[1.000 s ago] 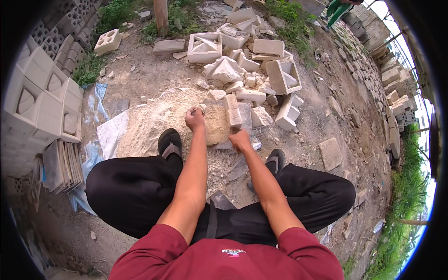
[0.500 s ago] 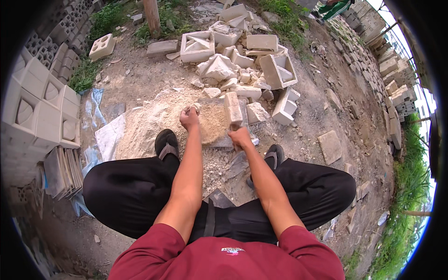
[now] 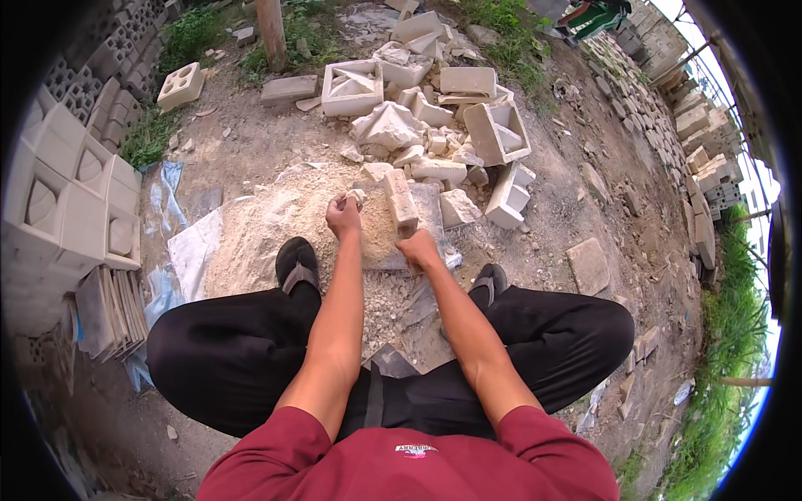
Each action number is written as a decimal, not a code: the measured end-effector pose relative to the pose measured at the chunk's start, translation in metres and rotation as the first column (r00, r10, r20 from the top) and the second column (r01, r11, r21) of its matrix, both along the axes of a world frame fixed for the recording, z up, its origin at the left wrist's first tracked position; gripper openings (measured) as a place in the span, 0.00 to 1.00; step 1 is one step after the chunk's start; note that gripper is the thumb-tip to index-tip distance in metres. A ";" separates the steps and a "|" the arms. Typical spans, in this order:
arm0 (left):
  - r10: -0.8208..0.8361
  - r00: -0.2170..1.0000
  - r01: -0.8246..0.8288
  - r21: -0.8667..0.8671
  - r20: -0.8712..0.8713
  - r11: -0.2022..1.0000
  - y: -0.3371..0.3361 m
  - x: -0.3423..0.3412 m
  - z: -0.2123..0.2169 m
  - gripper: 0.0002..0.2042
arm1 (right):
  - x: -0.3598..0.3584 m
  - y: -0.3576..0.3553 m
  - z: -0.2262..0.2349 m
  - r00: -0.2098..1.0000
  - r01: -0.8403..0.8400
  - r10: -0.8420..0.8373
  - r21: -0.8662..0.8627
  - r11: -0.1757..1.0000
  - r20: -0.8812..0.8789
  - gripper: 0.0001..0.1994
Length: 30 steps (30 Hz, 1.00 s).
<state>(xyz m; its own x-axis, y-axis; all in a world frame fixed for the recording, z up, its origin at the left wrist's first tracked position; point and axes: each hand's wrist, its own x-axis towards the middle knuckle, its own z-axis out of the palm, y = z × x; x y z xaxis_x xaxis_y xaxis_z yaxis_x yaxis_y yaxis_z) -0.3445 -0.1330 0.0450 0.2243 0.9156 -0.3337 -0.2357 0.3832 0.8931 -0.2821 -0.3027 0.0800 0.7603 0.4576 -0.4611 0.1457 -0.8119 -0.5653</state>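
My left hand [image 3: 342,219] pinches a small pale chunk of stone [image 3: 357,197] over the heap of crushed, sandy material [image 3: 271,225]. In my closed right hand [image 3: 418,250] is the handle of a mallet [image 3: 401,199], whose long block-shaped head is coated with pale dust. The head points away from me, just right of the chunk, above a flat grey slab [image 3: 429,213] covered in part by crumbs. My fist hides most of the handle. Whether the mallet touches the slab I cannot tell.
Broken pale blocks [image 3: 388,125] are piled beyond the slab. Decorative blocks [image 3: 79,184] and thin boards [image 3: 113,309] stand at the left. A wooden post [image 3: 271,35] rises at the back. A flat stone [image 3: 588,265] lies to the right. Another person [image 3: 595,18] is far off.
The mallet and my right hand have moved left, toward the chunk, and the mallet's head sits a little lower. My left hand has shifted slightly, the chunk now showing at its fingertips.
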 end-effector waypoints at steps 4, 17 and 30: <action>-0.005 1.000 0.006 0.034 -0.028 0.999 0.003 -0.007 -0.002 0.15 | -0.003 0.028 0.027 0.968 0.219 -0.171 0.292 0.931 -0.183 0.21; 0.026 1.000 -0.026 0.001 -0.008 1.000 0.010 -0.021 -0.005 0.15 | -0.012 0.052 0.026 0.983 0.166 -0.136 0.281 0.945 -0.121 0.20; 0.008 1.000 -0.007 0.052 -0.018 0.999 0.013 -0.032 -0.003 0.15 | -0.011 0.058 0.037 0.983 0.071 -0.031 0.222 0.972 -0.180 0.20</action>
<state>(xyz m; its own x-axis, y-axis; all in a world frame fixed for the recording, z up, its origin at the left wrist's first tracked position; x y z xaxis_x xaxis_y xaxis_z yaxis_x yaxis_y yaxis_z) -0.3760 -0.1200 0.0421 0.2118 0.9334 -0.2896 -0.2222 0.3346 0.9158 -0.2931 -0.2449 0.1167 0.7021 0.5281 -0.4776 -0.0099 -0.6635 -0.7481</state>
